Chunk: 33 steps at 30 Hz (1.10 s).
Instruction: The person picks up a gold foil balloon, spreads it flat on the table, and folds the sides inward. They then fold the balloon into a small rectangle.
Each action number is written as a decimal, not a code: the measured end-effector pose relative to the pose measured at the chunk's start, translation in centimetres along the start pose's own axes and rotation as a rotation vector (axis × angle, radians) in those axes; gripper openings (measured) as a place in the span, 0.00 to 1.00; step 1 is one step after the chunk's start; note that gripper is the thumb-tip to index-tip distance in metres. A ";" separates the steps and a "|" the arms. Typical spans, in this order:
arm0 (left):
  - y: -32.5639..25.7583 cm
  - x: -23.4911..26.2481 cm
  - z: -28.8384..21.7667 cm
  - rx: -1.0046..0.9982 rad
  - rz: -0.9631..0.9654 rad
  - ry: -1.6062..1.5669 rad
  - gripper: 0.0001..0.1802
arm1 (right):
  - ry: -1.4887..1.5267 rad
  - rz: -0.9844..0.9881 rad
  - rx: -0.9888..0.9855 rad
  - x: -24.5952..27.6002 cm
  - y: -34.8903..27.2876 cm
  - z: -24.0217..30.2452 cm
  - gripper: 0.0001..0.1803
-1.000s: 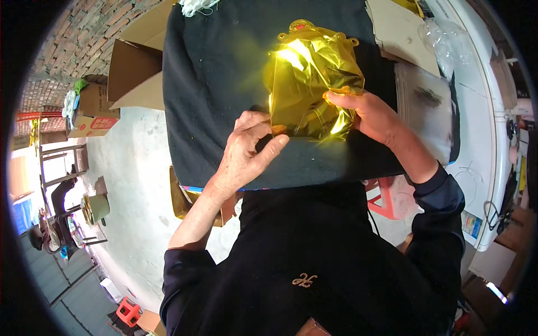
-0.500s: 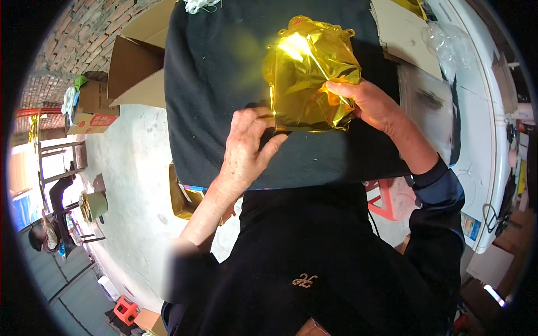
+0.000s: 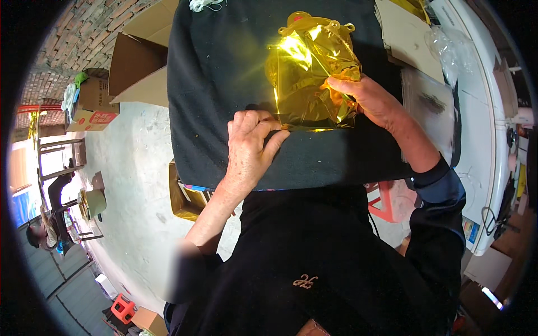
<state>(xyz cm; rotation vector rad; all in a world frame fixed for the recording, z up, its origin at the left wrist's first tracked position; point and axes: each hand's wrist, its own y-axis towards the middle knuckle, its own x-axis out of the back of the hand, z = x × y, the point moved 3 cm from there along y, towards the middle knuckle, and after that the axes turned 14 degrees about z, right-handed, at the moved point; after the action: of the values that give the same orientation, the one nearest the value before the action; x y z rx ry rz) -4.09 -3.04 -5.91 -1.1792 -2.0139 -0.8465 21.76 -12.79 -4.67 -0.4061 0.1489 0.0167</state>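
Note:
A shiny, crinkled gold foil piece point(image 3: 305, 95) lies over the black cloth-covered table point(image 3: 218, 145). It is flat and folded, with small round tabs along its far edge and a reddish mark there, somewhat like a deflated foil balloon. My right hand point(image 3: 378, 101) grips its right side, thumb on top and the other fingers underneath, mostly hidden. At the near left corner, my left hand point(image 3: 252, 137) pinches the foil's edge between thumb and fingers. Bright glare covers the upper left of the foil.
White string point(image 3: 204, 4) lies at the table's far edge. An open cardboard box point(image 3: 137, 67) stands to the left. Right of the table are clear plastic wrap point(image 3: 451, 50) and a white appliance-like surface point(image 3: 476, 140). A gold-lined box point(image 3: 182, 199) sits below the table's near left edge.
The view has shifted slightly. Both hands keep their holds on the gold foil piece, whose far right part has creased a little differently.

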 end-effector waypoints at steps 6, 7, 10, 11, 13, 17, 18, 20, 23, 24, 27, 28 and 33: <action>0.5 0.0 -0.2 0.017 -0.021 0.011 0.16 | -0.026 0.031 -0.039 0.5 0.6 0.3 0.23; 0.6 0.0 -0.1 0.017 -0.022 0.011 0.16 | -0.021 0.011 -0.030 0.7 0.8 0.2 0.23; 0.8 0.0 -0.1 0.021 -0.013 0.011 0.17 | -0.016 -0.004 -0.005 1.4 1.4 -0.1 0.24; 1.0 0.0 -0.1 0.032 -0.009 0.010 0.16 | -0.012 -0.001 0.011 1.5 1.6 -0.1 0.24; 1.2 0.0 0.1 0.042 -0.006 0.007 0.16 | -0.005 0.003 0.013 1.6 1.6 0.0 0.24; 1.8 -0.2 0.5 0.009 -0.019 0.006 0.14 | 0.025 0.017 0.005 1.8 2.0 0.1 0.24; 1.9 -0.2 0.6 -0.001 -0.028 0.008 0.13 | 0.024 0.019 0.006 1.8 2.0 0.3 0.24; 2.1 -0.3 1.0 -0.011 -0.036 -0.009 0.12 | 0.028 0.009 -0.029 1.7 1.9 0.6 0.24; 2.3 -0.2 0.8 0.001 -0.044 -0.034 0.10 | 0.030 0.005 0.027 2.5 2.5 0.4 0.23; 2.4 0.0 0.7 0.023 -0.043 -0.041 0.09 | 0.027 0.007 0.031 2.6 2.5 0.3 0.23; 2.3 -0.2 0.7 0.041 -0.078 -0.117 0.05 | -0.001 -0.055 -0.052 2.9 2.6 0.7 0.22; 2.4 -0.1 0.7 0.038 -0.082 -0.115 0.05 | -0.035 -0.023 -0.032 3.0 2.8 1.3 0.22; 2.4 0.0 0.7 0.072 -0.068 -0.120 0.05 | -0.113 -0.001 -0.145 2.2 3.7 2.1 0.22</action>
<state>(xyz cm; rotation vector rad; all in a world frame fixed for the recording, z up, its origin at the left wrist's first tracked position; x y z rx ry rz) -2.06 -1.59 -5.82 -1.1516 -2.1742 -0.7455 24.02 -8.58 -4.50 -0.5487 0.0361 0.0496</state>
